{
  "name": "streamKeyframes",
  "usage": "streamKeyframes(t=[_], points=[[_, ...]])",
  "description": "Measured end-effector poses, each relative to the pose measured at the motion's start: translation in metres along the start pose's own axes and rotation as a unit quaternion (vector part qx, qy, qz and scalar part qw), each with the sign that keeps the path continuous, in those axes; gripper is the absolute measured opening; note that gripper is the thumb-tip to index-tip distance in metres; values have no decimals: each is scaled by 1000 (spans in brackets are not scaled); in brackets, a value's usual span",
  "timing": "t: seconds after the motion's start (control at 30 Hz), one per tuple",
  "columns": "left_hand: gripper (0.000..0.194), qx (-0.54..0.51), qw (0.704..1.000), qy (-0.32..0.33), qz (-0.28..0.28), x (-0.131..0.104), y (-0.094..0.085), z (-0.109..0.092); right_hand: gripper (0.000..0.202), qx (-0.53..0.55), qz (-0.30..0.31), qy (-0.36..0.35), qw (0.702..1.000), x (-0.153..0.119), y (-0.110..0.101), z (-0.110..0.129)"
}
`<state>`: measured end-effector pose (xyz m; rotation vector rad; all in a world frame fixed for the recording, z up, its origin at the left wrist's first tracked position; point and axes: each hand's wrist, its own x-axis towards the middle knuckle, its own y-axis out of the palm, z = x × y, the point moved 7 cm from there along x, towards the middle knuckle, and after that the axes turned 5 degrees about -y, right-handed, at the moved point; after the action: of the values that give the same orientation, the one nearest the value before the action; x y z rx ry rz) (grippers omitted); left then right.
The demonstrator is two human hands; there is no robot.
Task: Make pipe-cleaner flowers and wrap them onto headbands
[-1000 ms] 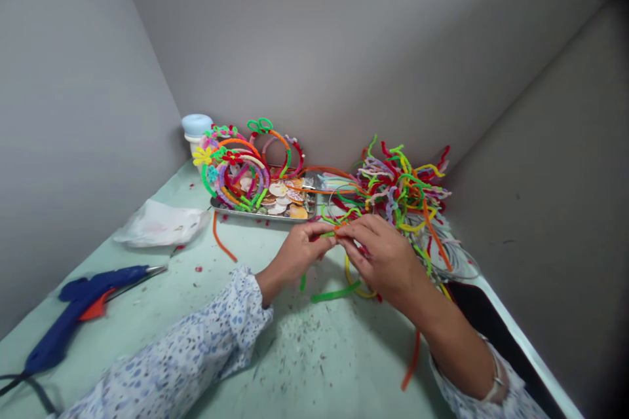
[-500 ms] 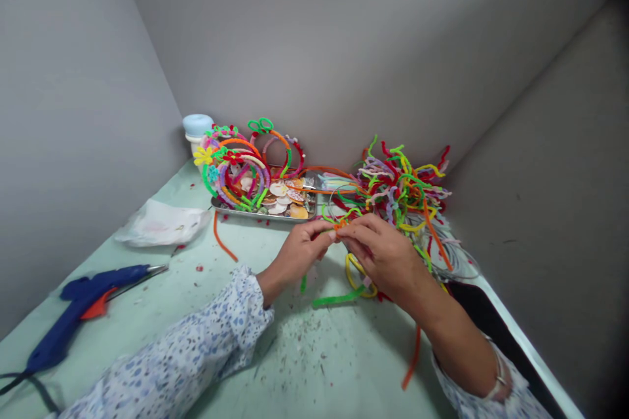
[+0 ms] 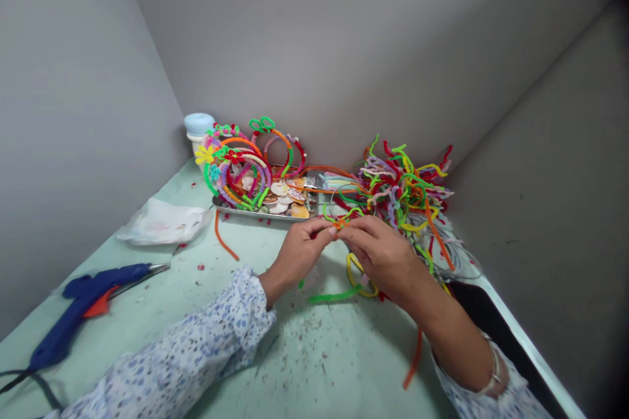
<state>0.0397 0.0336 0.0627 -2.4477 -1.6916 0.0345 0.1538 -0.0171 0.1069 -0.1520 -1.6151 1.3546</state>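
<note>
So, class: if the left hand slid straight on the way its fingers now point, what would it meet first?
The left hand points rightward at the right hand, whose fingertips pinch the same small orange piece. It would meet those fingers almost at once; the pipe-cleaner pile likely lies farther back.

Soft even light; edges warped, right corners dark.

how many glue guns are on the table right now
1. The blue glue gun lies at the near left of the table, nozzle toward the white plastic bag. Another could be hidden under the pipe cleaner pile.
</note>
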Motion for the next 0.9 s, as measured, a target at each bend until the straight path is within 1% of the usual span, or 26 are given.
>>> streamKeyframes(t=[0.23, 0.4, 0.5, 0.57, 0.7, 0.8, 0.9], points=[[26, -1, 1000, 1, -1, 0, -1, -2, 27, -6, 14, -30, 999, 0, -2, 3], [25, -17, 1000, -8, -1, 0, -1, 2, 28, -2, 33, -24, 999, 0, 0, 6], [26, -30, 999, -12, 6, 1, 0, 3, 23, 36, -5, -11, 999, 2, -5, 4], [27, -41, 999, -18, 9, 2, 1, 4, 19, 63, -37, 20, 997, 4, -12, -1], [29, -70, 997, -39, 9, 3, 2, 9, 18, 75, -67, 138, 985, 2, -21, -22], [28, -79, 996, -48, 11, 4, 3, 13, 16, 86, -63, 196, 975, -4, -18, -35], [26, -86, 995, -51, 15, 4, 4, 16, 15, 110, -50, 223, 967, -8, -10, -43]])
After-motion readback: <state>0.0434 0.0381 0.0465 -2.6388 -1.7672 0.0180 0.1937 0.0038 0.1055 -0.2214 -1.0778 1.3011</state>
